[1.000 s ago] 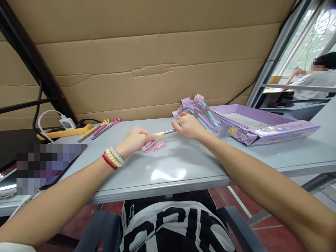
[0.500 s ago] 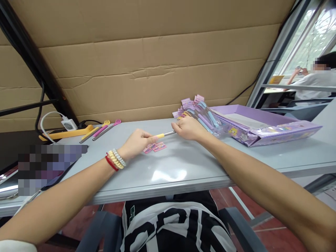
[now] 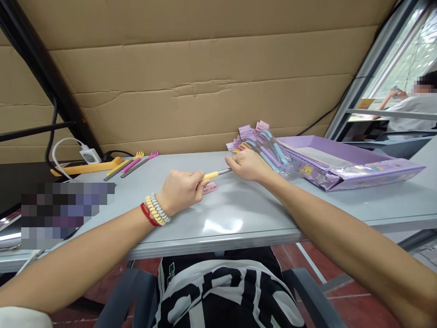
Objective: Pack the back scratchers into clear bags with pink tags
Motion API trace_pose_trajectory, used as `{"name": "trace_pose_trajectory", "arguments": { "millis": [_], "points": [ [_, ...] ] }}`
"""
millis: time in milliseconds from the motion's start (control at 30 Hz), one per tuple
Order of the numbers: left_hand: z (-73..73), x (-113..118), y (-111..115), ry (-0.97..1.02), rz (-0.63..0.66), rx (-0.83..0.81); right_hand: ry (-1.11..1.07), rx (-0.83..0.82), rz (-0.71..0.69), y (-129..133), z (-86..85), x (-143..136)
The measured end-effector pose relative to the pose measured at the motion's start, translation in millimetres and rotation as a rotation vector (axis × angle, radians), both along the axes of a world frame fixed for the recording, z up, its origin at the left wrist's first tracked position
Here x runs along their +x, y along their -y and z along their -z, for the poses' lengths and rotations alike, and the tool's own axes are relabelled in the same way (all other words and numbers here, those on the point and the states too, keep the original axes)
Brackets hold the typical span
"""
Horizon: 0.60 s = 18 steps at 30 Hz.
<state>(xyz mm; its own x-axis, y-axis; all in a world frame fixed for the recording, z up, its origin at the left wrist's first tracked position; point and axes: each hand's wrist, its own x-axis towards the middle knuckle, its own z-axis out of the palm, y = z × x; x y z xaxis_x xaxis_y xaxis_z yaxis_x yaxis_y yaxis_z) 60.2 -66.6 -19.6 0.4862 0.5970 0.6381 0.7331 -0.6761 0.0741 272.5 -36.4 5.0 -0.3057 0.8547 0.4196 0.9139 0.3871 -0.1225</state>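
Between my hands is a back scratcher (image 3: pixel 210 175) with a yellow grip and a thin metal rod, held slightly slanted above the table. My left hand (image 3: pixel 182 189) is closed around the yellow grip. My right hand (image 3: pixel 249 164) is closed on the far end of the metal rod; its fingers hide that end. A small pink printed card (image 3: pixel 210 187) lies on the table, partly behind my left hand. Just past my right hand is a pile of bagged blue and purple scratchers (image 3: pixel 269 152) with pink tags.
An open purple box (image 3: pixel 355 175) stands on the right of the grey table (image 3: pixel 221 225). Two back scratchers, one yellow (image 3: pixel 124 166) and one pink (image 3: pixel 139 164), lie at the back left, near a white charger (image 3: pixel 90 155). A person (image 3: pixel 414 109) sits beyond, at the right.
My left hand has turned more upright and closed into a fist around the yellow grip, now covering one of the pink cards. My right hand keeps its hold; the view has shifted slightly.
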Motion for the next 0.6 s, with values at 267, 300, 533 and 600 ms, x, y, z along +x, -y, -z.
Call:
{"name": "trace_pose_trajectory", "arguments": {
  "millis": [267, 300, 533, 600],
  "points": [
    [-6.8, -1, -19, 0.518, 0.069, -1.186, 0.084, 0.002, 0.043, -5, 6.8, -1],
    [-6.4, -2, -22, 0.555, 0.077, -1.258, 0.094, 0.005, 0.04, -6, 8.0, -2],
    [-8.1, -12, -37, 0.287, 0.17, -0.976, -0.006, -0.198, -0.009, -10, 4.6, -1],
    [-9.9, -14, -38, 0.134, 0.187, -0.766, -0.119, -0.338, -0.058, -11, 0.6, 3]
  ]
}}
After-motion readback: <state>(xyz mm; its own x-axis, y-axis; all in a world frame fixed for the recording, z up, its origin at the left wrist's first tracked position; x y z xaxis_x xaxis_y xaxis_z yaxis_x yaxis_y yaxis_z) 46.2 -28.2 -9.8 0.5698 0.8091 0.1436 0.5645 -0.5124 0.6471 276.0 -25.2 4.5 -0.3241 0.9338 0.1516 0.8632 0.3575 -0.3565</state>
